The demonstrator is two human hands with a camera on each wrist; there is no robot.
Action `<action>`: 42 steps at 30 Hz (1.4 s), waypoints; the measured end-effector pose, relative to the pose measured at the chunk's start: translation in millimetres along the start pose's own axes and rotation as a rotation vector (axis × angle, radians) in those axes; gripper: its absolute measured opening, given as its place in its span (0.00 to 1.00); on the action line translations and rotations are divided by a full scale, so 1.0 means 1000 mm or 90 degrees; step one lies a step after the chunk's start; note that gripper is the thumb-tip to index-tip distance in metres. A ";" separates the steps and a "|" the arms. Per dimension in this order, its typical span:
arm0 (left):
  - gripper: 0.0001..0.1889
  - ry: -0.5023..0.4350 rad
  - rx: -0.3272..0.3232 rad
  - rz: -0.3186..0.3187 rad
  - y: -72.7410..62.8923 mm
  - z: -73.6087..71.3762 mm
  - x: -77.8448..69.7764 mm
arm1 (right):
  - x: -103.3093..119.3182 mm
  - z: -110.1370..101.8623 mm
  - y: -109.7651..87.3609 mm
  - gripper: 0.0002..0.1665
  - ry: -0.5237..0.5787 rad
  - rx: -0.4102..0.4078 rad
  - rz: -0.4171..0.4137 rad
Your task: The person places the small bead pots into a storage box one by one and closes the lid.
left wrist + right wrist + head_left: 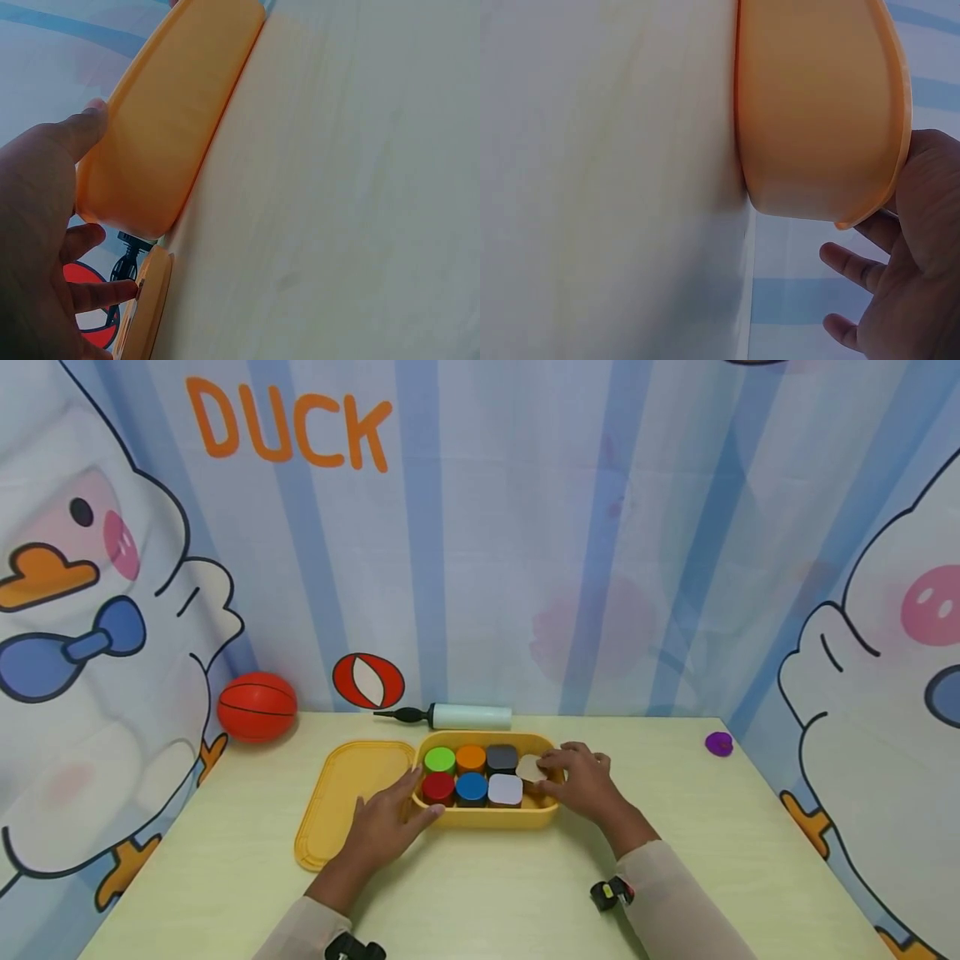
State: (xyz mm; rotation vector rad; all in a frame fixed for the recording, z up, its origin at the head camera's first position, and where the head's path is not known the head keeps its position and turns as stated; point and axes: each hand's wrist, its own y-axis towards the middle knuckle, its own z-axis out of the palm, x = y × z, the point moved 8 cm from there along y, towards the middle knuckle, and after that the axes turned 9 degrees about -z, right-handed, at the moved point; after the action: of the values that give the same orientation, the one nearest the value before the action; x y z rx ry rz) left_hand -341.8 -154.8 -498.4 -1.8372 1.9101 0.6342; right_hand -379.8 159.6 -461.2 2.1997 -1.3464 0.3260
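A yellow oblong box [487, 819] stands on the table, holding several small pieces with coloured tops, some round and some square. At the box's right end, my right hand [588, 781] pinches a round beige-topped piece [531, 768] between thumb and fingers. In the right wrist view, the box wall [817, 112] hides the fingertips, and the other fingers spread outside it. My left hand [386, 818] rests spread at the left end, its thumb at the front rim. A yellow lid [330, 802] lies flat beside the box, partly under that hand.
A red ball [257, 707] sits at the back left. Behind the box lies a hand pump [468, 717] with a black nozzle. A small purple object [718, 743] is near the back right corner. Printed curtains [495, 527] border the table.
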 end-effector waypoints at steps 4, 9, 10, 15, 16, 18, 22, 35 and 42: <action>0.46 -0.004 0.004 0.000 0.000 0.001 0.000 | -0.001 0.002 0.002 0.18 -0.006 0.015 0.000; 0.46 -0.001 0.007 0.000 -0.001 0.001 0.000 | -0.002 0.004 0.004 0.18 0.001 0.019 0.002; 0.46 -0.001 0.007 -0.002 -0.001 0.000 0.000 | -0.002 0.004 0.004 0.18 0.004 0.021 0.000; 0.45 -0.009 0.013 -0.008 -0.002 0.001 0.000 | 0.000 0.003 0.003 0.19 -0.001 0.017 -0.023; 0.46 -0.007 0.016 -0.008 -0.003 0.001 0.000 | 0.000 0.001 0.002 0.19 -0.004 0.014 -0.027; 0.49 -0.003 0.019 -0.005 -0.003 -0.001 -0.001 | 0.001 -0.001 0.001 0.19 -0.003 0.006 -0.036; 0.54 0.016 0.008 -0.005 -0.004 -0.010 0.003 | 0.003 -0.007 -0.001 0.17 0.013 -0.015 -0.056; 0.48 0.138 0.001 -0.053 -0.003 -0.044 0.041 | 0.019 -0.005 0.003 0.24 0.040 -0.045 -0.046; 0.49 0.142 0.022 -0.116 0.003 -0.059 0.061 | 0.048 0.004 0.013 0.27 0.073 -0.037 -0.069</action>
State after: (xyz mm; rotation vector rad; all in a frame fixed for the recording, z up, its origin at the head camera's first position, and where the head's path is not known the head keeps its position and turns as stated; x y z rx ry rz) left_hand -346.4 -239.1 -486.1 -2.1049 1.8434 0.3478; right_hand -368.7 116.3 -438.0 2.1609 -1.1569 0.3626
